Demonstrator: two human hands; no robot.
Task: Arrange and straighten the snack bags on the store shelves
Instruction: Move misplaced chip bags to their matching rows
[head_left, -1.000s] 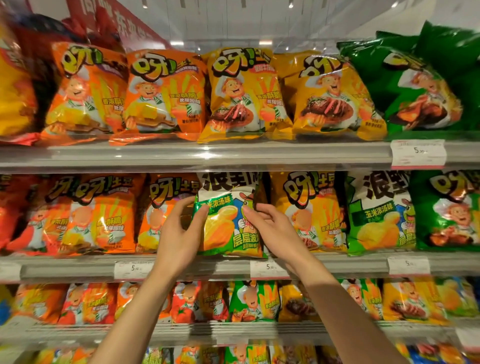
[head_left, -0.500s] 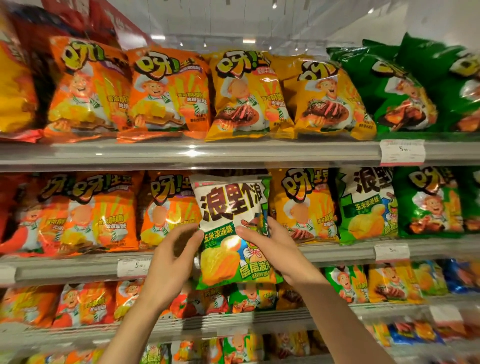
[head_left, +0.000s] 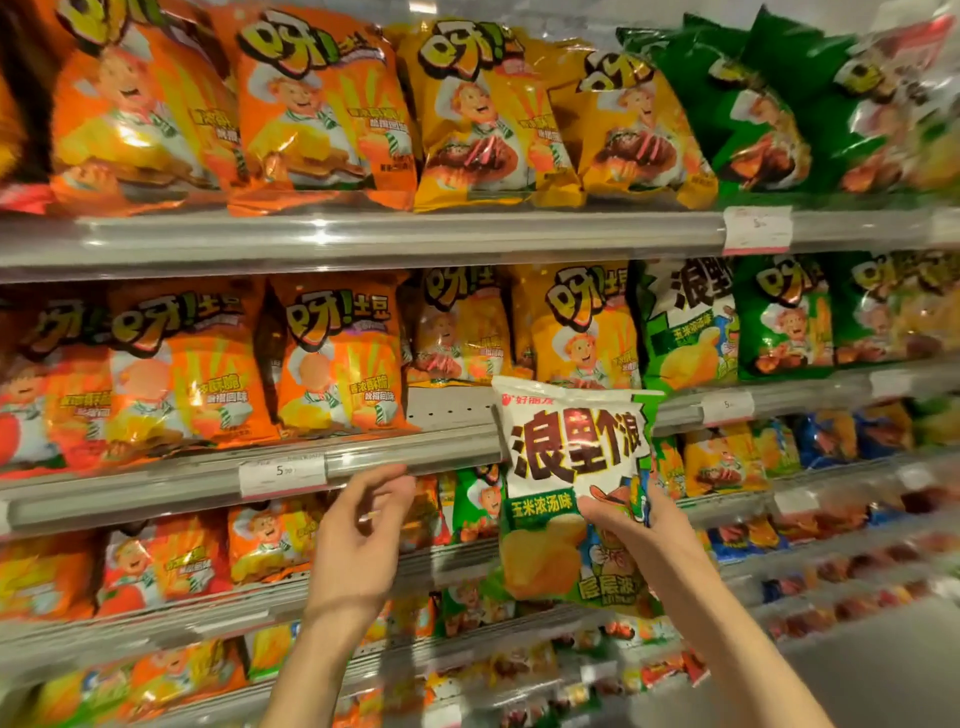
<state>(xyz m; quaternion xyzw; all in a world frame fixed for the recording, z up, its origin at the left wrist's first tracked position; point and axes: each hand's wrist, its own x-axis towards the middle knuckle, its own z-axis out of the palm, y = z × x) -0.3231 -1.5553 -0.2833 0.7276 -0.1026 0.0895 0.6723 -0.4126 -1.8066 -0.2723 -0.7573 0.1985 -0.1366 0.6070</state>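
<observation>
Three long grey metal shelves (head_left: 395, 236) with clear plastic price rails run across the view, packed with glossy foil snack bags standing upright in rows. On the top shelf, orange bags with a cartoon chef (head_left: 317, 109) fill the left side, yellow-orange chef bags (head_left: 483, 114) stand in the middle, and dark green chef bags (head_left: 748, 104) crowd the right, partly blurred. The middle shelf (head_left: 171, 480) carries more orange chef bags (head_left: 337, 358) at left, yellow chef bags (head_left: 587, 327) near the centre, a green and white chip bag with large dark characters (head_left: 685, 322) just beside them, and further green bags to the right. Between the orange and yellow rows a bare strip of perforated shelf floor (head_left: 452, 408) shows. In front of the middle shelf's edge, off the shelf and held upright in the air, is a white and green foil chip bag with big brown characters and a yellow crisp picture (head_left: 571, 467). The right hand (head_left: 641, 540) grips its lower right part, thumb pressed across the front. The left hand (head_left: 358, 535) is apart from that bag to its left, fingers loosely curled and holding nothing, its fingertips close to the middle shelf's rail. White price tags (head_left: 283, 472) sit clipped in the rails, one just above the left hand.
</observation>
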